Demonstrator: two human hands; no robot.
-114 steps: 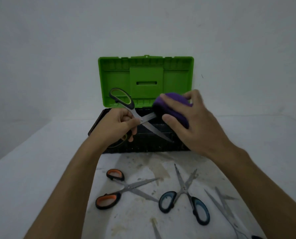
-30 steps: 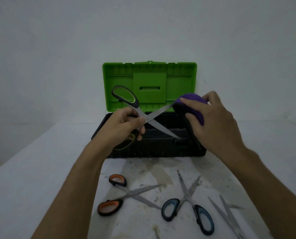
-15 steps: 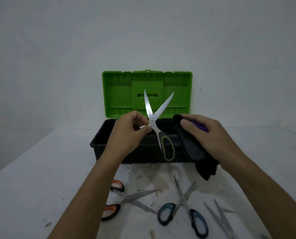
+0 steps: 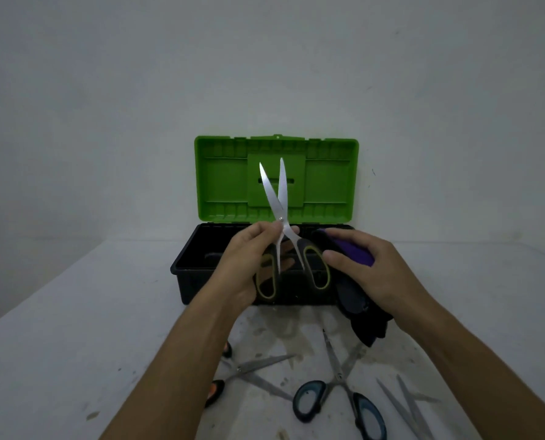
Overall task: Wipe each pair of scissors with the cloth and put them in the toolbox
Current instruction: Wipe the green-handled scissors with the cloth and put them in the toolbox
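My left hand [image 4: 249, 265] pinches the yellow-green-handled scissors [image 4: 279, 198] at their pivot, over the front of the toolbox. Their blades point up and are slightly parted; the handles hang down. My right hand [image 4: 376, 274] grips the purple and dark cloth [image 4: 357, 300] just right of the scissors' handles, apart from the blades. The toolbox [image 4: 188, 274] has a black base and a green lid [image 4: 328, 182] standing open behind it.
On the stained white table [image 4: 74, 344] near me lie orange-handled scissors [image 4: 252, 369], partly under my left forearm, blue-handled scissors [image 4: 338, 392] and another pair [image 4: 404, 404] at the lower right, all with blades apart. A pale wall stands behind the toolbox.
The scissors were turned from lying across to blades-up, and the blades have drawn closer together. My right hand with the cloth came off the blade and dropped beside the handles.
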